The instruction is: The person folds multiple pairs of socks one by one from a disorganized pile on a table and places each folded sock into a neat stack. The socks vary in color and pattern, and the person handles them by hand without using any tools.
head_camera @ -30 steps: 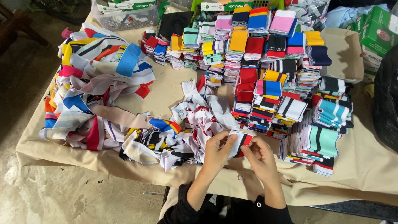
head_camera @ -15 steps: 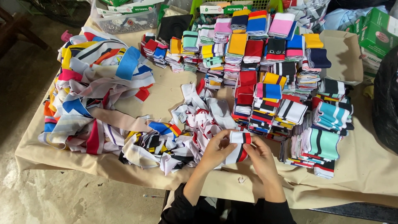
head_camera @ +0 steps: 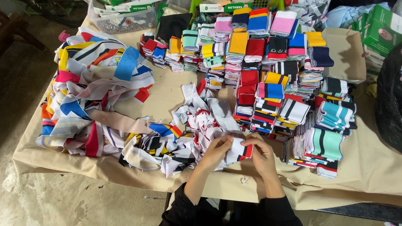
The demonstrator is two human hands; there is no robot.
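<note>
A table [head_camera: 368,175] draped in tan cloth fills most of the frame. Bare, stained concrete floor [head_camera: 63,201] shows along the left side and lower left. Green cardboard boxes [head_camera: 379,27] sit at the upper right, a clear plastic bin [head_camera: 123,19] at the upper left. Light is soft and even.

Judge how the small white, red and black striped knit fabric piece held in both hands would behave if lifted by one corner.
The white, red and black striped knit fabric piece would probably flop, since similar pieces drape loosely in the loose pile. It seems light: left hand and right hand hold it by fingertips. It is unlikely to roll.
</note>
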